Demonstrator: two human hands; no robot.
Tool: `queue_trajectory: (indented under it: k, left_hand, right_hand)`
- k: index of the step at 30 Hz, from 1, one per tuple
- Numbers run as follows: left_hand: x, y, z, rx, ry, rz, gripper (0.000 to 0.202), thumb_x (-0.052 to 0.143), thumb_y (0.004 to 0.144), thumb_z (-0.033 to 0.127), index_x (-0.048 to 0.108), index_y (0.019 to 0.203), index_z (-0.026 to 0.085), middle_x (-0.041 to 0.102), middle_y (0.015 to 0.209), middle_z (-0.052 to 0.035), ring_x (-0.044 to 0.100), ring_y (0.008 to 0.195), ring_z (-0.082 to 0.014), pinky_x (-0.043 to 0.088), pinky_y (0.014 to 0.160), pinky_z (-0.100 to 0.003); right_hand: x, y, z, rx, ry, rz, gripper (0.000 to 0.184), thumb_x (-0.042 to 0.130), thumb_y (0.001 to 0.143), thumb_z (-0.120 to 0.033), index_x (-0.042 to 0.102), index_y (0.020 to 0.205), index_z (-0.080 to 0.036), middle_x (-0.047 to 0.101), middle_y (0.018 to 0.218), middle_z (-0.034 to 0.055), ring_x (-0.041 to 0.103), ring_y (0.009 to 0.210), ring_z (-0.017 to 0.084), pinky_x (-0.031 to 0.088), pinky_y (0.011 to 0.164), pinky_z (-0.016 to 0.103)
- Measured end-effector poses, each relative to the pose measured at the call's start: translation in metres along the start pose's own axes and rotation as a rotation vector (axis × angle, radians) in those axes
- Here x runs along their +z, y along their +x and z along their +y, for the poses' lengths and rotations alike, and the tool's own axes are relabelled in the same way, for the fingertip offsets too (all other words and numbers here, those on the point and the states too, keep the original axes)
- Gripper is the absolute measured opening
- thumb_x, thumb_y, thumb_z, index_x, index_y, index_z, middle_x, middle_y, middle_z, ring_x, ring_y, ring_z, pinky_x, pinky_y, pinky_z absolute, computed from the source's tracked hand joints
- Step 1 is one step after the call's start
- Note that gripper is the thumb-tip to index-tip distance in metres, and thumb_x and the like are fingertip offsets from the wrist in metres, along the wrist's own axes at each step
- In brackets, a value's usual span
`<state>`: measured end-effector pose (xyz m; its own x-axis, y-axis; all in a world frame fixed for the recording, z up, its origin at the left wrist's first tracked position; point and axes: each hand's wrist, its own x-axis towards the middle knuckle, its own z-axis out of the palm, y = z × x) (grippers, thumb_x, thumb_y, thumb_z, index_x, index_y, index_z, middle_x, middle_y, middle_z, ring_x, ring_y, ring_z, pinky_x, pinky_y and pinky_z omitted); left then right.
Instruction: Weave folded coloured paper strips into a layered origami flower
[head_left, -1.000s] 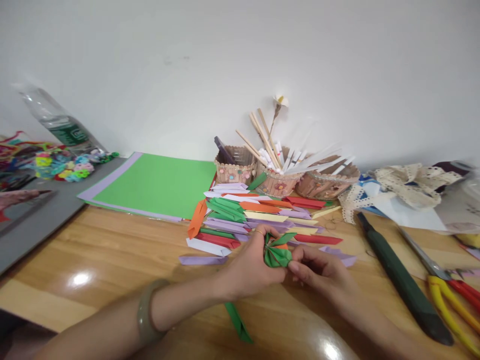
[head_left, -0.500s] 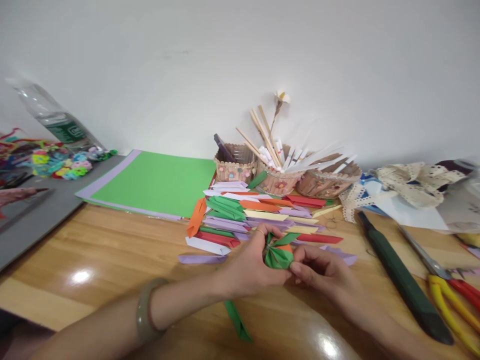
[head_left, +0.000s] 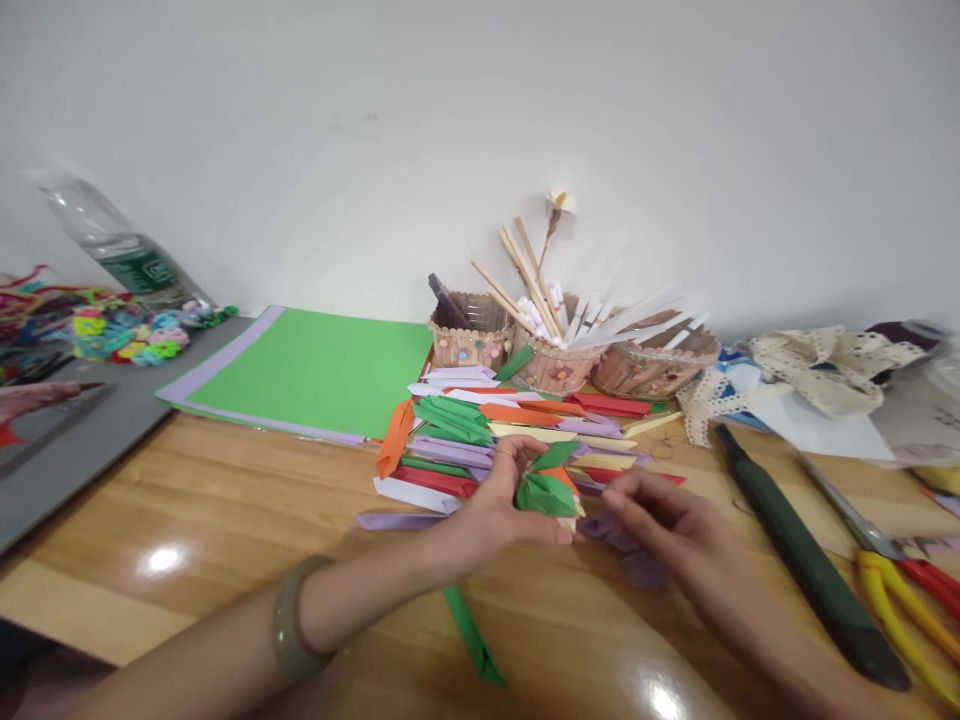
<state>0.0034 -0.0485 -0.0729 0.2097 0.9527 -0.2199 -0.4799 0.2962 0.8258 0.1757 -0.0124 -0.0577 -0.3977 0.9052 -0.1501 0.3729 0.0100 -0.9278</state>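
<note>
My left hand (head_left: 487,510) is closed around a small bundle of folded paper (head_left: 546,490), its outer pieces green with orange and pale yellow showing between. The bundle's far side is hidden by my fingers. Just to its right, my right hand (head_left: 667,530) has thumb and fingers pinched together. A blurred purple folded paper piece (head_left: 641,565) hangs at those fingertips, apart from the bundle. Behind both hands lies a spread of folded paper strips (head_left: 450,415) in several colours. One green strip (head_left: 474,640) rests alone on the wood below my left forearm.
Against the wall stand decorated baskets (head_left: 555,370) with sticks and pens. Green paper sheets (head_left: 315,370) lie left of them. On the right are a dark green long tool (head_left: 810,560), yellow-handled scissors (head_left: 885,590) and lace ribbon (head_left: 817,365). Another person's hand (head_left: 37,400) shows far left.
My right hand has drawn back from the paper bundle, and a purple piece now shows at its fingertips. My left hand has shifted slightly left and turned the bundle.
</note>
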Motion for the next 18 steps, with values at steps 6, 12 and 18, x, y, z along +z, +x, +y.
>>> queue_trajectory:
  k: [6,12,18]
  left_hand:
    - [0.0024,0.0002,0.0033,-0.219,-0.274,-0.202,0.046,0.059,0.049,0.003,0.046,0.090,0.019,0.061,0.073,0.0006,0.059,0.069,-0.0167,0.044,0.069,-0.037]
    - [0.0005,0.0016,0.0006,-0.400,-0.172,-0.276,0.038,0.060,0.050,0.005,0.061,0.086,0.014,0.061,0.075,-0.0026,0.054,0.071,-0.0138,0.041,0.073,-0.032]
    - [-0.0048,0.0059,-0.0010,-0.383,-0.229,-0.304,0.034,0.055,0.055,0.021,0.066,0.084,0.011,0.065,0.076,-0.0052,0.051,0.075,-0.0151,0.035,0.074,-0.027]
  right_hand:
    - [-0.0094,0.0024,0.0003,-0.159,0.033,0.076,0.026,0.059,0.075,-0.043,0.063,0.091,-0.023,0.065,0.092,0.0043,0.059,0.077,0.019,0.047,0.063,0.027]
    - [-0.0038,-0.0002,-0.0022,-0.119,0.023,-0.007,0.021,0.061,0.073,-0.040,0.064,0.076,-0.020,0.062,0.070,0.0020,0.056,0.065,0.016,0.045,0.057,0.025]
    - [-0.0028,0.0000,-0.0003,-0.033,0.094,-0.007,0.030,0.061,0.072,-0.046,0.058,0.065,-0.017,0.051,0.056,-0.0021,0.045,0.050,0.010,0.035,0.046,0.022]
